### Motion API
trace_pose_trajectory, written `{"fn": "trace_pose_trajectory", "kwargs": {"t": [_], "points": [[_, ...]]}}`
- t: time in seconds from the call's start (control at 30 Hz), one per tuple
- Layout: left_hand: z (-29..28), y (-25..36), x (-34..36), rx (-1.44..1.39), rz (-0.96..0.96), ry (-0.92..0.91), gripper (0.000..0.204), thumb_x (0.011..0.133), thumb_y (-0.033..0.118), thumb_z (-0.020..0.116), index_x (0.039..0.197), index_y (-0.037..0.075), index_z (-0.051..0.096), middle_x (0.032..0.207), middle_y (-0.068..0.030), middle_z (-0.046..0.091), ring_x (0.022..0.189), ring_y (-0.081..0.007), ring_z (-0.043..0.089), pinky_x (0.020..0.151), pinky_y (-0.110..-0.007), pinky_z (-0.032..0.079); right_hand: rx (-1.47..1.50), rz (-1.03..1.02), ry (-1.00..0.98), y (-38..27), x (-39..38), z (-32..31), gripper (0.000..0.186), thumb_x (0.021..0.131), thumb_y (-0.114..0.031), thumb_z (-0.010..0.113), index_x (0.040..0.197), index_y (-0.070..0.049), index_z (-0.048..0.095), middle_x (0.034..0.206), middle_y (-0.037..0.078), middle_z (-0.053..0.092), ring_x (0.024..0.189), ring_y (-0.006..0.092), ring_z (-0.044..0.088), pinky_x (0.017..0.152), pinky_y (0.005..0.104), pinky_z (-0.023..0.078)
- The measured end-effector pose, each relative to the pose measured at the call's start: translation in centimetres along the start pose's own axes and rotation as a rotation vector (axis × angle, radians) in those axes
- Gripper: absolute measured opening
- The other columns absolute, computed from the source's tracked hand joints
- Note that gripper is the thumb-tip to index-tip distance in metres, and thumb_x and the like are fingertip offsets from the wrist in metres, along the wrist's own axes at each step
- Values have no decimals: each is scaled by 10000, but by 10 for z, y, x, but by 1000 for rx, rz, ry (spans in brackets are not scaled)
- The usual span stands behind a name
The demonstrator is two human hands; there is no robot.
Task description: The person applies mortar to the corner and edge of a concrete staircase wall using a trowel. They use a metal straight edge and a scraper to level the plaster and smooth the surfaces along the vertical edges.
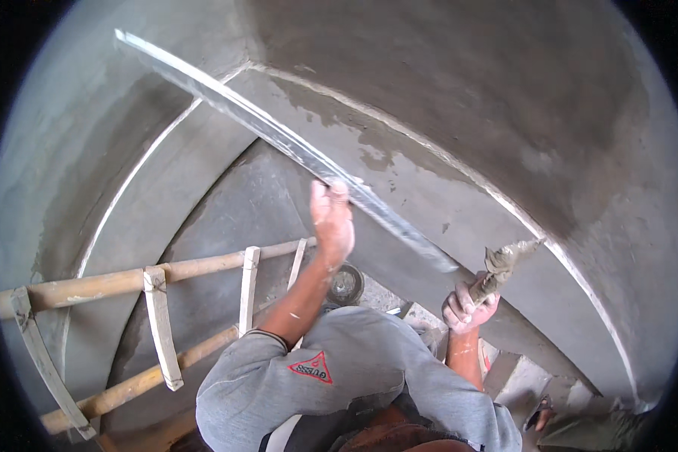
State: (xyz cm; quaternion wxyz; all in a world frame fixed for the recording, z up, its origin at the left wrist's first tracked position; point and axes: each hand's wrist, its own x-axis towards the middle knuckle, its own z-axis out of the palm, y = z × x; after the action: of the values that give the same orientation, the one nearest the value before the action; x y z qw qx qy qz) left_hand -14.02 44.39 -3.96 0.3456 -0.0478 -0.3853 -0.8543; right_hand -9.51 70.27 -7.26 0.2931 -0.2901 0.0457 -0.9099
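A long metal straightedge (pixel 242 108) slants across the upper middle, in front of the grey plastered wall (pixel 459 200). My left hand (pixel 334 224) grips it near its middle, fingers closed on its lower edge. Motion blur softens its right end. To the right, my right hand (pixel 468 307) is wrapped round a trowel (pixel 497 277) smeared with wet mortar. The trowel's tip points up and right, near a pale raised line (pixel 523 219) on the wall; whether it touches cannot be told. Fingers hide the trowel's handle.
A ladder (pixel 197 266) with round poles and flat wooden rungs leans at the left. Below my left hand stands a round bucket (pixel 346 285). Blocks or steps (pixel 521 380) lie at the lower right, where another person's foot (pixel 541 414) shows.
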Motion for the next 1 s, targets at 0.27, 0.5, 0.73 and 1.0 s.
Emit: {"fn": "trace_pose_trajectory", "kwargs": {"t": [0.27,0.5,0.73,1.0], "points": [[39,-56,0,-148,-287,-129,283,907,243,532,1105,83,408,909,-23,532,797,-121,551,703,-290,470,-1,-108,92,-3,-32,0,365,860,-314,398,1178,-158,486,767,138,502,487,154,450,418,274,374],[57,-65,17,-169,-422,-143,235,914,281,515,1070,119,445,946,8,523,856,-120,531,743,-303,449,3,-57,77,-6,-22,-2,376,829,-295,415,1144,-111,508,785,151,496,515,164,450,438,287,370],[61,-59,22,-169,-485,-199,235,922,275,498,1069,99,448,974,-9,529,842,-115,535,754,-306,477,47,-50,66,-5,-9,-3,396,806,-300,433,1127,-85,523,777,151,491,513,168,443,441,292,389],[60,-56,20,-201,-529,-160,248,915,272,509,1068,88,445,922,-5,510,822,-124,549,792,-321,500,10,-65,39,-5,4,-4,330,862,-281,401,1142,-123,477,787,141,485,508,154,432,449,282,369]]}}
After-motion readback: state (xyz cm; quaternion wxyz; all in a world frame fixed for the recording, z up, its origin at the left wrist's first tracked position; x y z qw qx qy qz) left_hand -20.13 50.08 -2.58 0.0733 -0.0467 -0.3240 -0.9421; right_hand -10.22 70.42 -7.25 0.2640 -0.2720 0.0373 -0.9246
